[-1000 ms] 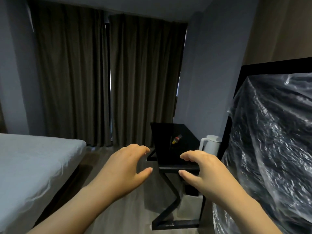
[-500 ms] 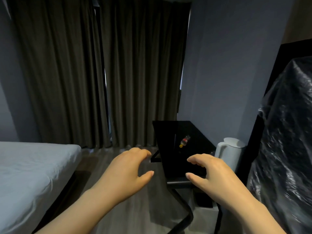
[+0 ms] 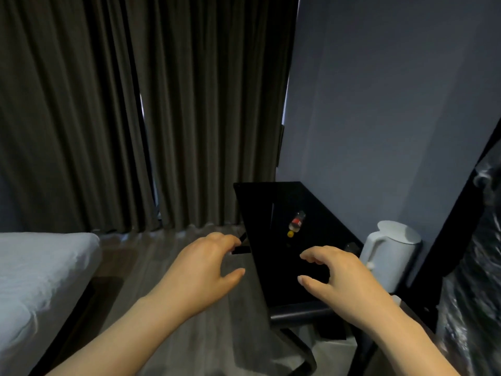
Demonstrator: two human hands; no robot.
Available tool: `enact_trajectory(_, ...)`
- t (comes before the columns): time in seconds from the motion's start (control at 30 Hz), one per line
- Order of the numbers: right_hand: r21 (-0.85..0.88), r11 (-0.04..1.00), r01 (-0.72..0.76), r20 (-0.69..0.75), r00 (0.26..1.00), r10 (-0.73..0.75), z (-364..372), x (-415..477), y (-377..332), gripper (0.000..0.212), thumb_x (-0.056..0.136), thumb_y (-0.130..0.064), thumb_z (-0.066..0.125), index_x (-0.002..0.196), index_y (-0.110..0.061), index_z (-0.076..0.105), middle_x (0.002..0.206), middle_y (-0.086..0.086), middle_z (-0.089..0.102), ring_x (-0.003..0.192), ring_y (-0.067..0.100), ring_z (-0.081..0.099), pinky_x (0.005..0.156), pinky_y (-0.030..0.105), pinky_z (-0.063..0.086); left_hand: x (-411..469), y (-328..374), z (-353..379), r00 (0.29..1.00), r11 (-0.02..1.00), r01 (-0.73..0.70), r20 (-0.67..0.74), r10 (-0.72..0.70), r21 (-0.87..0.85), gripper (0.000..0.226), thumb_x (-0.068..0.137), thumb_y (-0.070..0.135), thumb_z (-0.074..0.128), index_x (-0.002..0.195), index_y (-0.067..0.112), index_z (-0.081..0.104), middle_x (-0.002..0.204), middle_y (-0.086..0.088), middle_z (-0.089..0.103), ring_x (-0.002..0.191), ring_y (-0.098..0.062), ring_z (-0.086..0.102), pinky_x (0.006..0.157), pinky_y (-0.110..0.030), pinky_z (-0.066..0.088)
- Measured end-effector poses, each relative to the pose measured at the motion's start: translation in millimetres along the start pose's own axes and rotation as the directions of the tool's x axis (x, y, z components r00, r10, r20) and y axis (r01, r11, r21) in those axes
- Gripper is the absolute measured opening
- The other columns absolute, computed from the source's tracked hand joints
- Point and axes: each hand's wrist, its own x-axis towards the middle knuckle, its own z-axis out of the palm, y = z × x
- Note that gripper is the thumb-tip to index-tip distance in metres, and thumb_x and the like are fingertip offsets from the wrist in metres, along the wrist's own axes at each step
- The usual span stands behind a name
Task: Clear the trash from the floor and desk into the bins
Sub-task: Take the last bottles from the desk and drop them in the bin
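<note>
A small plastic bottle (image 3: 296, 223) with a red label and yellow cap lies on its side on the black desk (image 3: 314, 202) against the right wall. My left hand (image 3: 206, 270) hovers over the floor just left of the desk, fingers loosely curled, holding nothing. My right hand (image 3: 341, 278) hangs above the desk's near end, a little short of the bottle, fingers also loosely curled and empty. A pale bin (image 3: 336, 354) shows under the desk, partly hidden by my right forearm.
A white kettle (image 3: 390, 251) stands at the desk's right side. A bed with white sheet (image 3: 38, 272) fills the left. Dark curtains (image 3: 135, 104) hang ahead. Something wrapped in plastic film (image 3: 477, 267) stands at the right. Wooden floor (image 3: 168, 240) runs between bed and desk.
The view has moved closer to the desk and tilted slightly down; the bottle and kettle appear larger. Both hands keep the same loosely curled pose, drifting forward with me.
</note>
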Motion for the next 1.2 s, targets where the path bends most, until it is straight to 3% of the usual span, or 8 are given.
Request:
enact_trajectory(0.13,-0.009,0.998,-0.061,-0.027,0.998,0.061,25,44,-3,0.043,0.084,-0.048,0.06,0.126,-0.037,0.052,0.121,-0.023,0.053,0.108,-0.007,0.048,0.082,0.011,0.038,45,-46,10,0.998,0.998,-0.058,0.006,0.059,-0.029,0.048,0.083,0.044,0.062,0.127,0.027,0.053,0.119,0.009,0.058,0.111,-0.008,0.055,0.094,-0.023,0.044)
enact_trajectory(0.33,0.013,0.978,-0.208,-0.047,0.977,0.208,53,106,-19,0.043,0.084,-0.046,0.062,0.125,-0.037,0.053,0.119,-0.02,0.055,0.108,-0.003,0.052,0.088,0.014,0.043,110,-114,16,0.988,0.987,-0.146,0.038,0.149,-0.065,0.05,0.08,0.049,0.059,0.125,0.028,0.054,0.118,0.01,0.059,0.11,-0.008,0.057,0.094,-0.024,0.046)
enact_trajectory(0.6,0.022,0.927,-0.375,-0.046,0.926,0.375,78,151,-2,0.042,0.084,-0.045,0.063,0.124,-0.037,0.053,0.117,-0.02,0.055,0.1,-0.002,0.054,0.081,0.014,0.045,182,-153,56,0.958,0.958,-0.229,0.136,0.253,-0.171,0.05,0.082,0.045,0.062,0.128,0.027,0.052,0.119,0.011,0.057,0.108,-0.004,0.056,0.093,-0.02,0.045)
enact_trajectory(1.0,0.104,0.829,-0.55,-0.093,0.824,0.559,102,234,141,0.042,0.082,-0.041,0.067,0.121,-0.031,0.058,0.116,-0.014,0.06,0.105,0.0,0.055,0.083,0.013,0.041,345,-138,160,0.897,0.931,-0.293,0.275,0.347,-0.219,0.05,0.084,0.044,0.061,0.13,0.029,0.049,0.119,0.013,0.054,0.105,-0.001,0.053,0.088,-0.017,0.045)
enact_trajectory(1.2,0.183,0.743,-0.643,-0.06,0.748,0.661,106,262,216,0.04,0.081,-0.039,0.069,0.119,-0.032,0.059,0.109,-0.012,0.063,0.092,0.005,0.06,0.08,0.017,0.046,420,-117,215,0.872,0.928,-0.284,0.338,0.354,-0.24,0.049,0.083,0.041,0.064,0.129,0.028,0.05,0.12,0.012,0.053,0.105,-0.001,0.054,0.088,-0.015,0.046)
